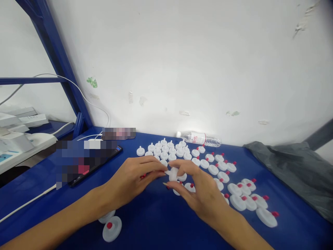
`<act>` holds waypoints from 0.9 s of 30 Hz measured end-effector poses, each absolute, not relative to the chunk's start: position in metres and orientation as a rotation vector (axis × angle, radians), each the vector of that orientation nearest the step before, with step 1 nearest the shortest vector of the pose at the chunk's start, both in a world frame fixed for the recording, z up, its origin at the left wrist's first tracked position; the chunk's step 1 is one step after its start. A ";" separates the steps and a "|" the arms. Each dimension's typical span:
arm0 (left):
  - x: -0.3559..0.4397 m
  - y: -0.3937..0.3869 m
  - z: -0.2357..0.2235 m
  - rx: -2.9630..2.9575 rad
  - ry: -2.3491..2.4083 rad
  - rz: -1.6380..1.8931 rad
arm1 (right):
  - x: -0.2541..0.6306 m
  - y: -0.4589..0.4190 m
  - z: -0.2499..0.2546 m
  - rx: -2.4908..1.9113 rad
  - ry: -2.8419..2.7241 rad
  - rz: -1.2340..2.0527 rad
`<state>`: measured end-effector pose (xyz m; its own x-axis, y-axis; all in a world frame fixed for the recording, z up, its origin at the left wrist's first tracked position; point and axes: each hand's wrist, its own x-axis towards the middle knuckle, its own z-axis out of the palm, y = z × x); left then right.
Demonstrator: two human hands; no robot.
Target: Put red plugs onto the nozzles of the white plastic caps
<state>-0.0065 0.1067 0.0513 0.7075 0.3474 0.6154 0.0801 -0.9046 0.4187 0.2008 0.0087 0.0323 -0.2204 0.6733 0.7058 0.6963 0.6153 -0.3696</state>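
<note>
A white plastic nozzle cap with a narrow spout is held above the blue table by my right hand, its thumb and fingers closed around the round body. My left hand pinches at the spout's end, and a trace of red shows by its fingertips; what they hold there is mostly hidden. Behind the hands stand several white caps with bare spouts. To the right lie several white caps with red tips, many tilted on their sides. Another red-tipped cap rests below my left forearm.
A clear plastic bottle lies along the wall. On the left are a phone, partly blurred out, and white cables. A dark grey plastic sheet covers the right edge. White boxes sit beyond the blue frame.
</note>
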 end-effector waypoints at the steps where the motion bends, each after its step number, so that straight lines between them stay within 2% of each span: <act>1: -0.006 0.106 0.053 2.543 0.332 1.035 | 0.199 0.008 0.032 -1.095 -1.885 0.002; 8: -0.008 0.102 0.060 2.465 0.464 1.123 | 0.193 0.008 0.036 -1.212 -1.714 0.233; 15: -0.009 0.110 0.050 2.623 0.448 1.102 | 0.196 0.009 0.037 -1.160 -1.792 -0.081; 27: -0.011 0.096 0.055 2.688 0.360 1.045 | 0.186 0.003 0.037 -0.970 -1.876 -0.260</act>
